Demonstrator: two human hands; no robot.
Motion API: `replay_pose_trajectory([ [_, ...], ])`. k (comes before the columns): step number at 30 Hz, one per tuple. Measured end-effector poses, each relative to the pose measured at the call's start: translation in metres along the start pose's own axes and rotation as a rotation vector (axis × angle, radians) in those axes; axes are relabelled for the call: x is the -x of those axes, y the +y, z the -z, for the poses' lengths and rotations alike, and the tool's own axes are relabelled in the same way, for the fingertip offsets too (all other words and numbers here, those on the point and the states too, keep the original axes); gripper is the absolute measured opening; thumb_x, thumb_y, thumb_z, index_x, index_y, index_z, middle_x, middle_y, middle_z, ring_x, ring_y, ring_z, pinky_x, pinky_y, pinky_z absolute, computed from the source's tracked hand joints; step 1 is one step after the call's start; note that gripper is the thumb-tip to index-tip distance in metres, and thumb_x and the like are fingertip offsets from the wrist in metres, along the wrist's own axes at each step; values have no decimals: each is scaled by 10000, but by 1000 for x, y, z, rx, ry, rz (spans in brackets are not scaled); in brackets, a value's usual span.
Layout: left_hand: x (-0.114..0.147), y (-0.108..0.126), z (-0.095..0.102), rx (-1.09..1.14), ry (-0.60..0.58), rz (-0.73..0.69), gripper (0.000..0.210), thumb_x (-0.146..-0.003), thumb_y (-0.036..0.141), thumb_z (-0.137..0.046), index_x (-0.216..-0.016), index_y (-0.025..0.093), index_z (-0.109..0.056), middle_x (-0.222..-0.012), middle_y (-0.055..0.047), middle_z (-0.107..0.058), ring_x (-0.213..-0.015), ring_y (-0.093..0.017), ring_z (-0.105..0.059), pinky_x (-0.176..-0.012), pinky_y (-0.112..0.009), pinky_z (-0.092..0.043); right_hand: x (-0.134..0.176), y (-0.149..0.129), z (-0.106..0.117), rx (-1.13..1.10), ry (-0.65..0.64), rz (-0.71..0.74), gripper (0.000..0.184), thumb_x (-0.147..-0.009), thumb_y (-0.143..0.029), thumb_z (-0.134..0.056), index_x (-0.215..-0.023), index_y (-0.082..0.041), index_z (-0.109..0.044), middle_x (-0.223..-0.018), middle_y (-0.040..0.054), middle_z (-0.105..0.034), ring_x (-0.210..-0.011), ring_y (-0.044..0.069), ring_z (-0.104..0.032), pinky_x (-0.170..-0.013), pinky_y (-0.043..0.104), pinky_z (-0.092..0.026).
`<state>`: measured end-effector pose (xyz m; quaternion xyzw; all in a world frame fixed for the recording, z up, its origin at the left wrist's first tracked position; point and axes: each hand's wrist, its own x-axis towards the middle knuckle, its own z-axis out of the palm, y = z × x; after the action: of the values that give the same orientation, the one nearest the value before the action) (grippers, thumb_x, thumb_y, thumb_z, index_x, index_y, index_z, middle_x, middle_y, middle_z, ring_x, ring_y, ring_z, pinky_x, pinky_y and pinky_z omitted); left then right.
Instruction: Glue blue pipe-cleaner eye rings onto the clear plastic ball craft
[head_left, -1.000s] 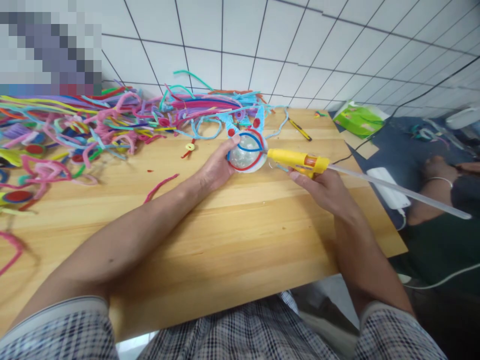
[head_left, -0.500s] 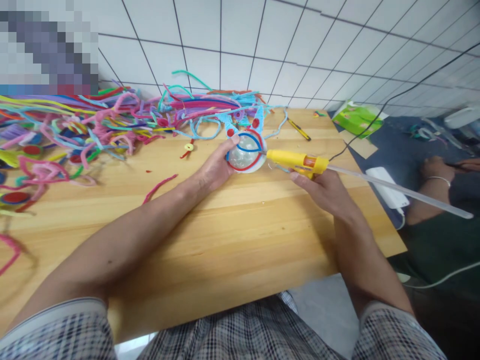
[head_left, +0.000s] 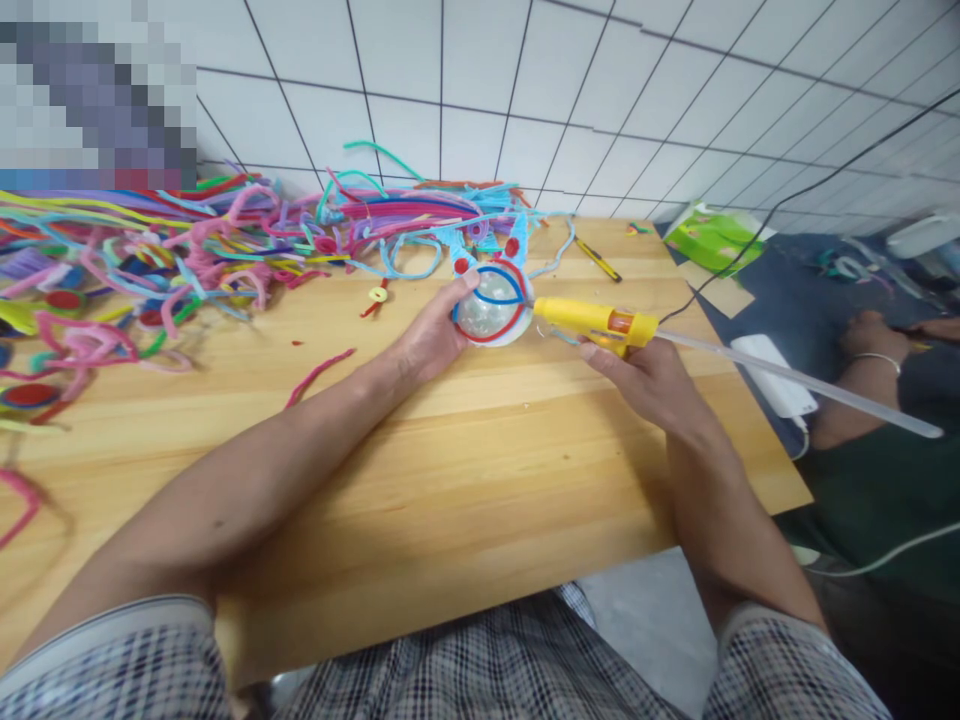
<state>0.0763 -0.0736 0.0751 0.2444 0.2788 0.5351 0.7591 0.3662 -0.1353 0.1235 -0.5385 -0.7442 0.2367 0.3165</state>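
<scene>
My left hand (head_left: 442, 320) is closed on the left edge of a round clear craft piece (head_left: 487, 315). Red and blue pipe cleaner runs along its rim, a blue arc crosses its upper part, and two light-blue ear-like shapes with red dots stand at its top. In my right hand (head_left: 649, 380) is a yellow hot glue gun (head_left: 592, 318), gripped by its handle. Its nozzle points left and meets the piece's right rim near the end of the blue arc. A long translucent glue stick (head_left: 802, 383) sticks out of the gun's back.
Colourful pipe cleaners (head_left: 150, 260) are heaped along the table's left and back. A yellow utility knife (head_left: 598, 259) lies behind the glue gun. Right of the wooden table (head_left: 465, 500) are a green packet (head_left: 712, 240), a white power strip (head_left: 776, 378) and another person's hand (head_left: 870, 340).
My hands, the craft piece and the glue gun stay almost in place. At the right, the other person's hand has shifted slightly.
</scene>
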Motion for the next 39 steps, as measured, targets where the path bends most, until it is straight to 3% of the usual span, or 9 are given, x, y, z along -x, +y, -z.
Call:
replay_pose_trajectory([
  [5, 1, 0, 0, 6, 0, 7, 519, -1025, 627, -854, -1354, 226, -832, -1384, -104, -910, -1457, -389, -810, -1294, -550, -642, -1, -2, 0, 18, -3, 12, 560, -1033, -790, -736, -1117, -248, -852, -995, 85, -813, -887, 304, -738, -866, 503, -658],
  [20, 0, 1, 1, -10, -4, 8, 497, -1020, 603, -869, -1336, 221, -831, -1366, -109, -914, -1462, -391, -806, -1301, -559, -636, -1, -5, 1, 26, 10, 21, 521, -1033, -765, -752, -1124, -258, -833, -1027, 80, -813, -940, 321, -751, -939, 539, -670],
  [26, 1, 0, 0, -48, -7, -15, 440, -998, 567, -899, -1253, 213, -840, -1379, -108, -910, -1491, -387, -787, -1321, -546, -616, 0, -5, 1, 21, -12, -5, 533, -1026, -777, -742, -1040, -249, -817, -924, 64, -773, -839, 284, -702, -819, 482, -644],
  [30, 1, 0, -2, -38, 12, -10, 467, -983, 579, -917, -1244, 199, -842, -1364, -121, -914, -1472, -388, -798, -1313, -540, -623, 0, -6, 0, 11, 8, 0, 522, -1015, -784, -749, -986, -264, -793, -904, 51, -758, -857, 283, -697, -836, 477, -636],
  [39, 0, 0, -1, 30, -6, 40, 582, -994, 664, -876, -1389, 239, -823, -1360, -116, -918, -1436, -391, -824, -1296, -547, -642, 0, -6, 0, 21, 15, -7, 530, -1014, -805, -751, -1009, -277, -797, -911, 52, -766, -849, 290, -702, -856, 503, -655],
])
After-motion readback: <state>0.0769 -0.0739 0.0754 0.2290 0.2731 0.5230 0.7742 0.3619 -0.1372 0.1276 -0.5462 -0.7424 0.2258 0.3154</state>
